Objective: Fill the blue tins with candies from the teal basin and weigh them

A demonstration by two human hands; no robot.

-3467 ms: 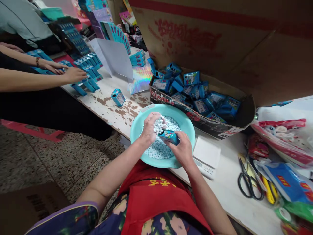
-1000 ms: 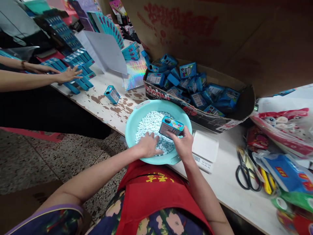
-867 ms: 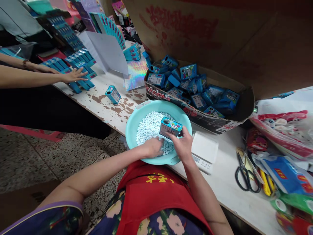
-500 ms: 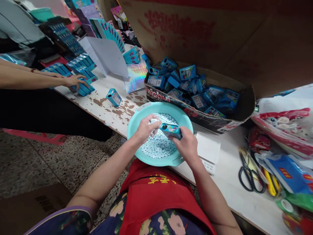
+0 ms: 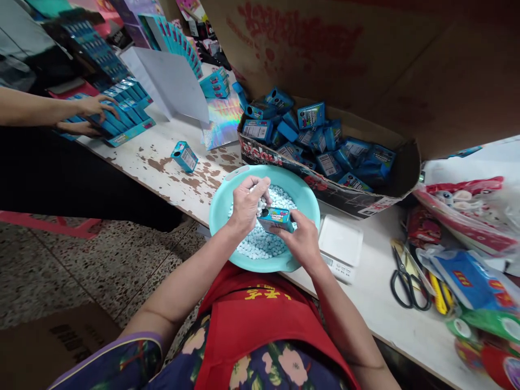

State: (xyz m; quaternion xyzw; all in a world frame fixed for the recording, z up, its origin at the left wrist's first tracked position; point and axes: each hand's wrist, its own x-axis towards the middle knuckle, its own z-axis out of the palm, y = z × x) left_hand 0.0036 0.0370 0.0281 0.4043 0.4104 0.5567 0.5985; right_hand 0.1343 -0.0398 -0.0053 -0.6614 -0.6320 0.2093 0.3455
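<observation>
My right hand (image 5: 301,238) is closed round the right end of a small blue candy box (image 5: 274,218), held on its side over a turquoise basin (image 5: 217,216). Small pale candies (image 5: 260,244) fill the bottom of the basin. Fingers curled, my left hand (image 5: 248,203) grips some of these candies right at the box's left end, where a dark round hole shows. Part of the candies in that hand is hidden behind its fingers.
A carton (image 5: 284,157) full of blue boxes stands behind the basin. To the right are a white scale (image 5: 341,241), black scissors (image 5: 408,287) and tape rolls (image 5: 463,327). One blue box (image 5: 184,157) stands at left, near another person's hands (image 5: 91,116) on a tray of boxes.
My left hand has moved up against the box's holed end with candies. The box has shifted slightly left. The other person's hands have moved left along the boxes.
</observation>
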